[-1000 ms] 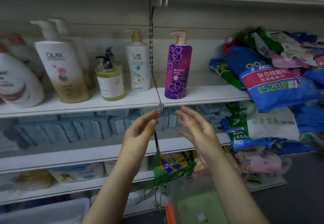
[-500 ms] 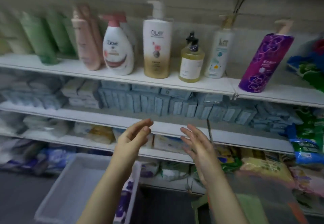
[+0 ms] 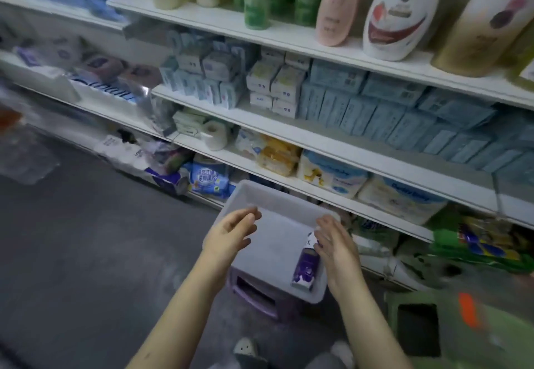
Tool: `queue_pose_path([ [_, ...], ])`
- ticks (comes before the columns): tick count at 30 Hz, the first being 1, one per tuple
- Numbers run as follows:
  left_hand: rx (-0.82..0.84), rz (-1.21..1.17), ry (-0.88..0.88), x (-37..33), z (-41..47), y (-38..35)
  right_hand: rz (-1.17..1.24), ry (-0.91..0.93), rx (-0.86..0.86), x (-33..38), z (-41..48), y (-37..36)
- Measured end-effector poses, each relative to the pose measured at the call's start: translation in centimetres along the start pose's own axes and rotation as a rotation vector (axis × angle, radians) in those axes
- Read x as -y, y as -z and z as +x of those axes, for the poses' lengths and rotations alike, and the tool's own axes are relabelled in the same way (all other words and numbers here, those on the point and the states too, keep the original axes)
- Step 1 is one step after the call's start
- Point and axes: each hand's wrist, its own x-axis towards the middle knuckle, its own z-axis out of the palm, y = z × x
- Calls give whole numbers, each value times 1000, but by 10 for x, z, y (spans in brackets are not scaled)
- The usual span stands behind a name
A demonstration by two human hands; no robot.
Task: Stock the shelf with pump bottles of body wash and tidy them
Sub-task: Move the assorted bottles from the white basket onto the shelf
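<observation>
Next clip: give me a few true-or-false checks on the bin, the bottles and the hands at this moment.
1. A purple bottle lies in the white bin. True.
2. The left hand grips that bottle. False: it hovers open over the bin, holding nothing.
3. A Dove bottle stands on the upper shelf. True.
4. The bin sits on a shelf. False: it rests on a purple stool in front of the shelves.
</observation>
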Motion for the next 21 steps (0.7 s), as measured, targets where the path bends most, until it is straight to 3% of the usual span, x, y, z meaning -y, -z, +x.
queue_pose_path([
  [5, 35, 17, 108, 29, 15, 6, -38, -171, -132, -30, 7, 5],
  [11, 13, -10, 281, 84, 50, -17, -144, -327, -159, -59, 35, 22],
  [21, -12, 66, 534, 190, 139, -68, -294, -676, -179, -148, 170, 57],
])
